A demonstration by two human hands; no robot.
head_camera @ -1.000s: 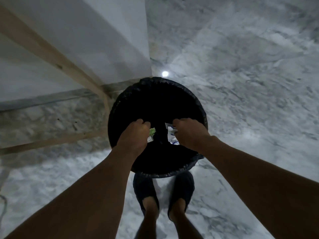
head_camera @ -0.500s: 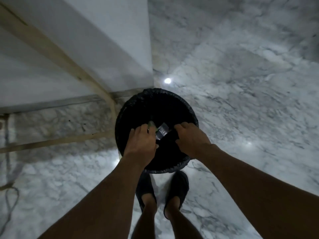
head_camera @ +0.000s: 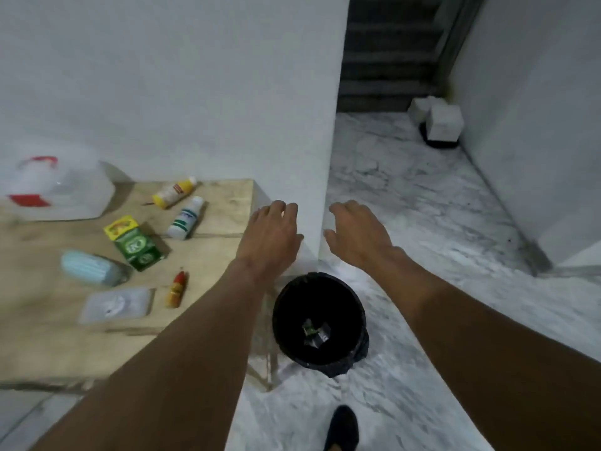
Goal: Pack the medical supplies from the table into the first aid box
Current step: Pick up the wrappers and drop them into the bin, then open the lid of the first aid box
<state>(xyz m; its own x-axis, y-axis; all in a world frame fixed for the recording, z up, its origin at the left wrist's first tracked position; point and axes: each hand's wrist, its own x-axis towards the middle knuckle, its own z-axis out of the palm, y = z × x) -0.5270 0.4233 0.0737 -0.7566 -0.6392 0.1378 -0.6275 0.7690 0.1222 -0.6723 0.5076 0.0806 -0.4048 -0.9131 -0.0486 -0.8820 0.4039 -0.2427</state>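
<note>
On the wooden table (head_camera: 214,229) at the left lie a yellow bottle (head_camera: 174,192), a white bottle (head_camera: 185,218), a green and yellow box (head_camera: 134,243), a stack of blue face masks (head_camera: 91,267), a small red and yellow bottle (head_camera: 177,289) and a clear flat packet (head_camera: 117,305). The translucent first aid box (head_camera: 58,190) with red handle stands at the table's far left. My left hand (head_camera: 270,236) hovers over the table's right edge, fingers relaxed, empty. My right hand (head_camera: 354,232) is beside it over the floor, also relaxed and empty.
A black lined bin (head_camera: 320,320) stands on the marble floor below my hands, with scraps of wrapper (head_camera: 313,332) inside. A white wall corner (head_camera: 325,125) rises behind the table. White blocks (head_camera: 435,122) sit at the far end of the passage. My shoe (head_camera: 341,429) shows below.
Both hands held wrapper pieces over the bin and let them go; the pieces now lie inside it. My hands have risen empty and my view has lifted to the table.
</note>
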